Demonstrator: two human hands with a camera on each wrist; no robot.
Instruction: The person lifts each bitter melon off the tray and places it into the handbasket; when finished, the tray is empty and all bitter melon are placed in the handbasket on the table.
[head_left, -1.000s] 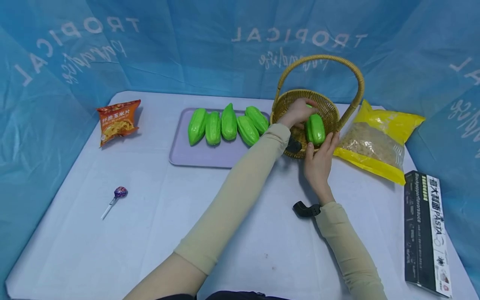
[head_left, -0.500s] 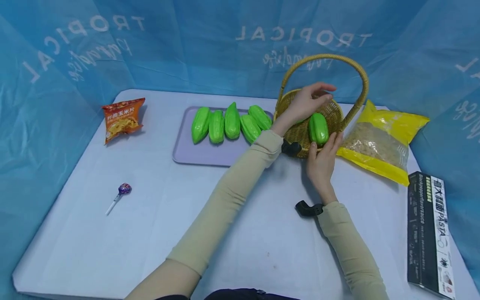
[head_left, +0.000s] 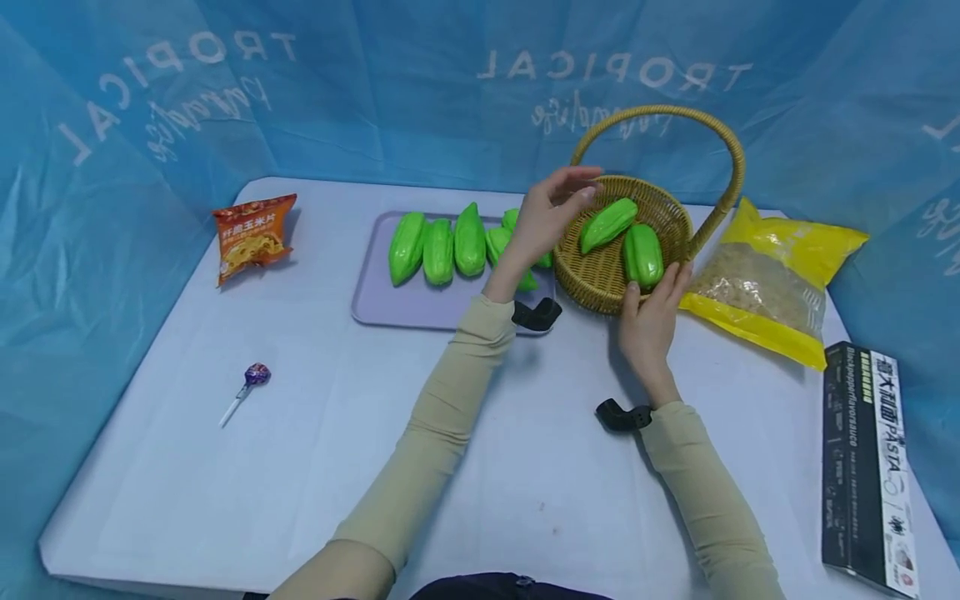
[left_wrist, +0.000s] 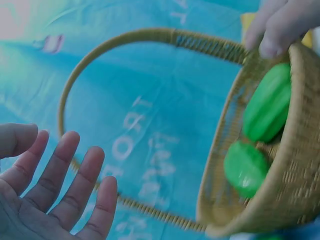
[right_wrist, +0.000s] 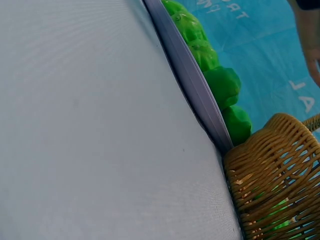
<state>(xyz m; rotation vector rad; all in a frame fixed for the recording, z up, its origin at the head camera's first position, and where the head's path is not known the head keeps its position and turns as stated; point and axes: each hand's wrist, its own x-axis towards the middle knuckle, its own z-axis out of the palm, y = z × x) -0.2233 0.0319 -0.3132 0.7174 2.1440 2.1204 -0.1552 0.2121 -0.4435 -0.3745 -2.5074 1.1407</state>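
From the head view, my left hand (head_left: 551, 212), fingers apart and empty, has drawn back to the wicker basket's (head_left: 600, 283) nine o'clock rim, leaving two green gourds (head_left: 607, 225) inside. My right hand (head_left: 651, 321) still rests flat-fingered at six o'clock. The left wrist view shows spread fingers (left_wrist: 60, 185); the right wrist view shows the tray (right_wrist: 187, 80) touching the basket.
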